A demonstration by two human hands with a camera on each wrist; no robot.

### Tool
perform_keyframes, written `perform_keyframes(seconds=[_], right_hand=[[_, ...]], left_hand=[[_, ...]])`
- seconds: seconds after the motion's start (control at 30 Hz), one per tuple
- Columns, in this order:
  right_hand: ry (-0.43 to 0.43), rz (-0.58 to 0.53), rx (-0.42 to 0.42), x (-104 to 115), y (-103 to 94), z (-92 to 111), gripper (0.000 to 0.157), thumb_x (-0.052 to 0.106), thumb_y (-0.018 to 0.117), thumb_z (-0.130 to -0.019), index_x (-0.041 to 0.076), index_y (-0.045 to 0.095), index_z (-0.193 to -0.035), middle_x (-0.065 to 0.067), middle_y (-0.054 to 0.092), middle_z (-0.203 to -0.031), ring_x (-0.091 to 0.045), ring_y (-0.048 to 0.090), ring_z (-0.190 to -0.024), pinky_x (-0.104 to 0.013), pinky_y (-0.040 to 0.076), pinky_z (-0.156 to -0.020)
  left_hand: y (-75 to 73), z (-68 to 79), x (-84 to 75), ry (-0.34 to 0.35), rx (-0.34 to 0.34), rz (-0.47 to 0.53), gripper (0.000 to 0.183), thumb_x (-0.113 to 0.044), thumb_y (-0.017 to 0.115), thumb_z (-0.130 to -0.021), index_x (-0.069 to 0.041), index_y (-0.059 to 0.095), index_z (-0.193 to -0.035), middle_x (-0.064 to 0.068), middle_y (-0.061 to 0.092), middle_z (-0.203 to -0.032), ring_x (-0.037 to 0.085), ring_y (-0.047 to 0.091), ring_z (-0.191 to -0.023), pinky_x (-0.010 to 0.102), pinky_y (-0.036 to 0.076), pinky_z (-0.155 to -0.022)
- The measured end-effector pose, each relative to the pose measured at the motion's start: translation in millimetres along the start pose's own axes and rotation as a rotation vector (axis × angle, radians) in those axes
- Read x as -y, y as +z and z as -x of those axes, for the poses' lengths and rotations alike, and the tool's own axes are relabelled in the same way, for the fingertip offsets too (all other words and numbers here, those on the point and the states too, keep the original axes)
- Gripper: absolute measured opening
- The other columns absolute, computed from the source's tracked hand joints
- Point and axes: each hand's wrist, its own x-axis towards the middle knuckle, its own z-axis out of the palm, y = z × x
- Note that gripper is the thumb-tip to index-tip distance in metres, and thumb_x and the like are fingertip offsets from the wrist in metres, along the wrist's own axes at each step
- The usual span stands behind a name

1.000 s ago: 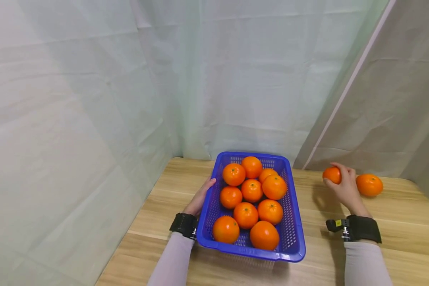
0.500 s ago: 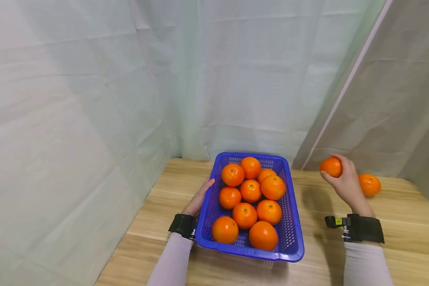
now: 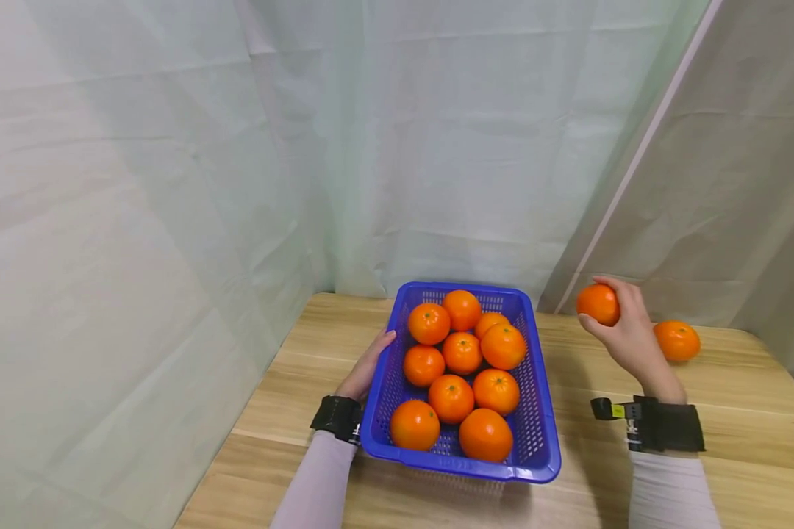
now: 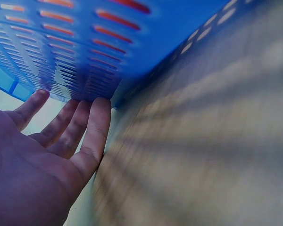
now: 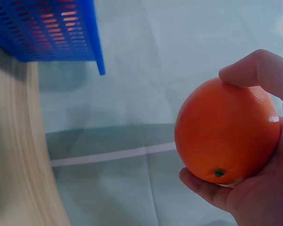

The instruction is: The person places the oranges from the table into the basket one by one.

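In the head view my right hand (image 3: 630, 334) holds an orange (image 3: 598, 305) above the table, to the right of a blue plastic basket (image 3: 548, 411). Thumb and fingers curl round that orange (image 5: 226, 134) in the right wrist view, and its green stem spot faces the camera. My left hand (image 3: 368, 365) lies along the basket's left side. From the left wrist, the fingers (image 4: 96, 125) look extended, with their tips against the slotted basket wall (image 4: 85, 61). Several oranges (image 3: 462, 353) sit inside the basket.
Another orange (image 3: 677, 341) rests on the wooden table (image 3: 291, 367), just right of my right hand. Pale curtains (image 3: 463, 147) hang behind the table and on its left side.
My right hand has raised its orange off the table and carried it leftward, toward the basket. The left hand stays at the basket's side, and the other oranges keep their places.
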Motion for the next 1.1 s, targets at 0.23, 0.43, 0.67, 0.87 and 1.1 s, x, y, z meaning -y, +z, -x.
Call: perform_keyframes(seconds=[0.23,0.43,0.67,0.87,1.1], right_hand=[[-0.006,0.002,0.044,10.2,-2.1,3.3,0.063,0.012,0.067,-0.088,0.005,0.035,-0.142,-0.029,0.033,-0.133,-0.048,0.043,-0.105,-0.067,0.043,-0.080],[-0.023,-0.010,0.110,20.3,-4.3,5.2,0.064,0.016,0.068,-0.088,0.005,0.033,-0.141,-0.028,0.035,-0.131,-0.046,0.046,-0.102,-0.065,0.046,-0.078],[-0.098,-0.010,0.149,33.1,-2.5,6.3,0.064,0.016,0.070,-0.087,0.007,0.036,-0.141,-0.025,0.038,-0.128,-0.043,0.048,-0.100,-0.061,0.048,-0.074],[-0.124,-0.026,0.187,40.2,3.3,5.4,0.063,0.017,0.070,-0.087,0.009,0.037,-0.140,-0.023,0.039,-0.127,-0.041,0.050,-0.098,-0.056,0.051,-0.072],[-0.149,-0.065,0.235,42.7,13.7,0.8,0.062,0.018,0.071,-0.087,0.009,0.038,-0.139,-0.021,0.039,-0.126,-0.038,0.051,-0.097,-0.053,0.052,-0.073]], left_hand=[[0.0,-1.2,1.5,0.000,-0.008,-0.002,0.053,-0.047,0.028,-0.104,-0.037,0.009,-0.153,0.010,0.017,-0.158,0.032,0.028,-0.138,0.053,0.030,-0.109],[0.7,0.1,0.1,-0.008,-0.011,-0.004,0.054,-0.048,0.028,-0.103,-0.037,0.009,-0.152,0.011,0.018,-0.157,0.033,0.028,-0.137,0.054,0.032,-0.107],[0.9,-0.5,-0.2,-0.013,-0.005,-0.004,0.054,-0.048,0.029,-0.103,-0.038,0.009,-0.152,0.010,0.018,-0.157,0.032,0.028,-0.138,0.054,0.033,-0.107],[1.0,-0.2,-0.4,-0.011,-0.013,-0.003,0.055,-0.047,0.028,-0.104,-0.035,0.008,-0.153,0.013,0.018,-0.157,0.034,0.030,-0.136,0.055,0.034,-0.106],[0.5,1.3,-1.3,-0.013,-0.021,-0.003,0.055,-0.047,0.027,-0.104,-0.033,0.007,-0.153,0.013,0.020,-0.157,0.034,0.033,-0.135,0.054,0.036,-0.105]])
